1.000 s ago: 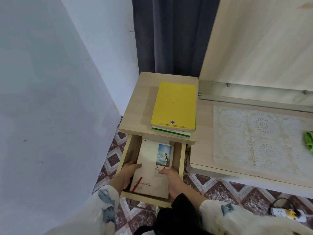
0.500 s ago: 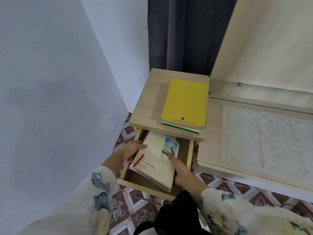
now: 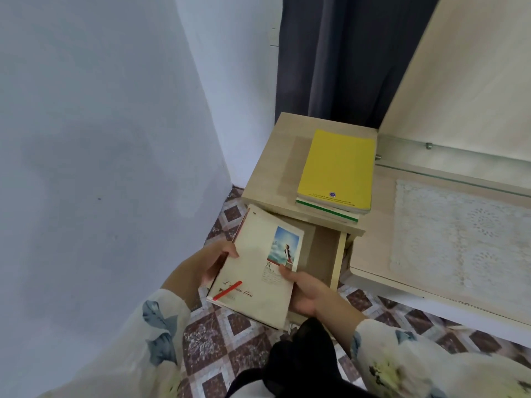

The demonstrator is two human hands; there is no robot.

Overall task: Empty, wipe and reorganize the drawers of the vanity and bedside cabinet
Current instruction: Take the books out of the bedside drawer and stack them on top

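Observation:
A cream book (image 3: 258,262) with a small picture and a red strip on its cover is lifted above the open drawer (image 3: 324,251) of the light-wood bedside cabinet (image 3: 275,162). My left hand (image 3: 212,262) grips its left edge, thumb on the cover. My right hand (image 3: 304,288) holds its right edge from below, thumb on top. More pages or a second book show under it. The drawer's bare bottom shows to the right of the book. A yellow book (image 3: 337,170) lies on a green-and-white one (image 3: 330,211) on the cabinet top.
The vanity (image 3: 373,254) stands right of the cabinet with a white lace mat (image 3: 459,228) and a glass shelf (image 3: 448,176). A blue-white wall (image 3: 100,168) closes the left side. A dark curtain (image 3: 344,58) hangs behind. Patterned tiles (image 3: 218,349) cover the floor.
Both hands have raised the cream book out of the drawer and swung it to the left, tilting it. The camera has moved left and closer.

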